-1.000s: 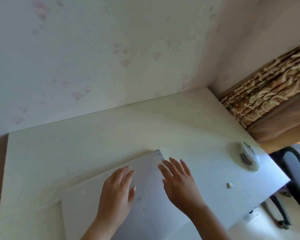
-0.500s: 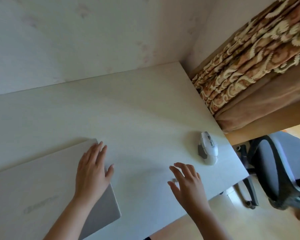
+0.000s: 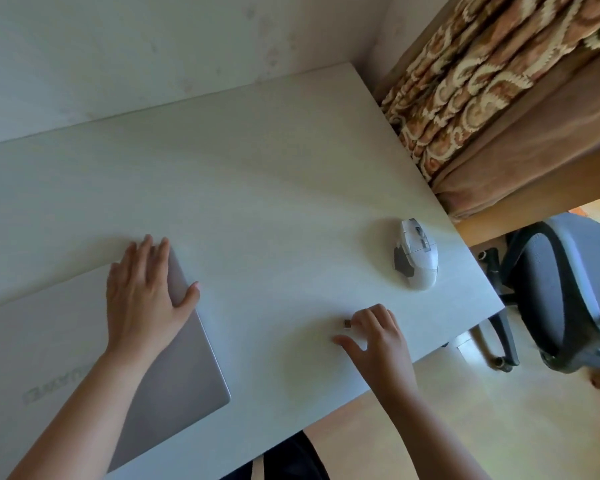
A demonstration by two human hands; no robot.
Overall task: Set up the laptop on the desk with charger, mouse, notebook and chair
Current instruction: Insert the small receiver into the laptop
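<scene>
A closed silver laptop lies flat at the left of the white desk. My left hand rests palm down on its far right corner, fingers spread. My right hand hovers low over the desk near the front edge, fingers curled around a tiny USB receiver; whether it is pinched is unclear. A white mouse with dark side panels sits near the desk's right edge, apart from both hands. The grey office chair stands on the floor to the right of the desk.
A pale wall runs behind the desk. A brown patterned curtain hangs at the right, close to the desk's far corner. Light wooden floor lies beyond the desk's front edge.
The view swung right. My right hand left the laptop lid and moved right to the small receiver. My left hand shifted to the laptop's right corner.
</scene>
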